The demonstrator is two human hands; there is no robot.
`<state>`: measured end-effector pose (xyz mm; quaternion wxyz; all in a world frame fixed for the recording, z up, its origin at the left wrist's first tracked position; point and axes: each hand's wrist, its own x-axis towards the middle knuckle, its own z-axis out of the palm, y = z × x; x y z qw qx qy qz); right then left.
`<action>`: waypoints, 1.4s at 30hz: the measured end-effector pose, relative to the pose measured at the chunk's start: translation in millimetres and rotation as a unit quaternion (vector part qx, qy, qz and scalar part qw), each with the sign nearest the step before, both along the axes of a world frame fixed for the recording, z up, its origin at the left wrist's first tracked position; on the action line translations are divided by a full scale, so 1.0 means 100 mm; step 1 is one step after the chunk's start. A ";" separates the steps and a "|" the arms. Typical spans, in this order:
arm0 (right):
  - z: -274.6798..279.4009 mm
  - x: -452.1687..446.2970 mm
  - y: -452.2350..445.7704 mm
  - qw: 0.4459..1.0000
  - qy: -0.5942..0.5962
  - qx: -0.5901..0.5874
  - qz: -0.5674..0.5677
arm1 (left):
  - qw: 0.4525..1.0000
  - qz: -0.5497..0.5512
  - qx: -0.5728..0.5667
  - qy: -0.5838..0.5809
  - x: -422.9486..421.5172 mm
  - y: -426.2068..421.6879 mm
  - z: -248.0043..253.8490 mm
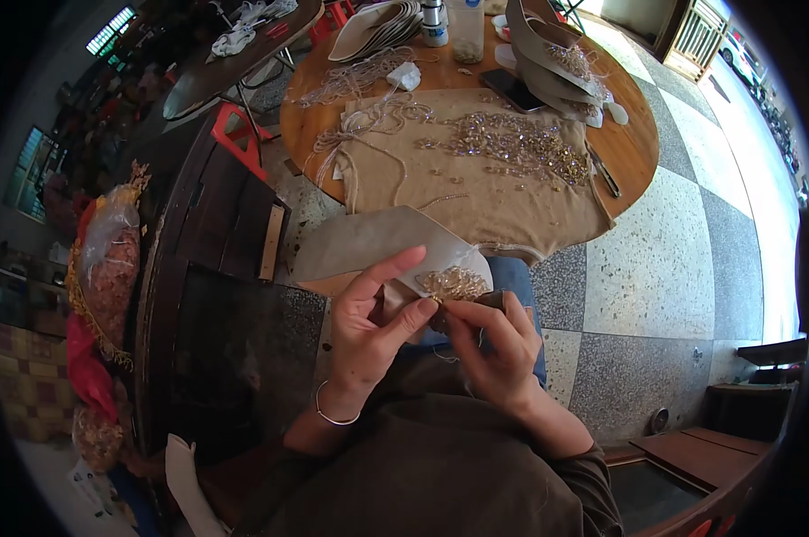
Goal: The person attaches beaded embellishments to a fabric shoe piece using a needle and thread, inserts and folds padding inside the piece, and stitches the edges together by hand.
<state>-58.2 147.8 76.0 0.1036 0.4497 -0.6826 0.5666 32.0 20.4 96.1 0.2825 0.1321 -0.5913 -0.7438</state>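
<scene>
Working neatly at the cluster of clear, gold-tinted beads [458, 284] on the pale, curved sheet [378, 240] above the lap [518, 277] probably depends on the half-open left hand [364, 327] steadying that sheet while the right hand [501, 345], thumb and forefinger closed, pinches something too tiny to identify.

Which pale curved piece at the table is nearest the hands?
The single piece whose beaded end meets the left hand and right hand. The others sit on the round table: a far-left stack and a far-right pile.
</scene>
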 end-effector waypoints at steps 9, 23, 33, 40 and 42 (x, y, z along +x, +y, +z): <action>-0.02 -0.01 0.04 0.999 0.024 0.007 -0.019 | 0.999 -0.012 0.013 0.045 -0.01 0.00 -0.09; -0.09 -0.02 0.01 0.998 0.050 -0.024 -0.008 | 0.998 -0.006 0.053 0.034 0.00 0.05 -0.09; -0.16 -0.04 0.00 0.994 0.107 -0.026 -0.026 | 0.999 0.005 0.023 0.042 -0.02 0.07 -0.09; 0.00 -0.19 0.07 0.988 0.152 -0.001 0.019 | 0.999 -0.024 0.034 -0.008 -0.05 0.06 -0.01; 0.02 -0.27 0.09 0.989 0.140 0.019 0.048 | 0.997 -0.049 0.039 -0.046 -0.04 0.03 0.00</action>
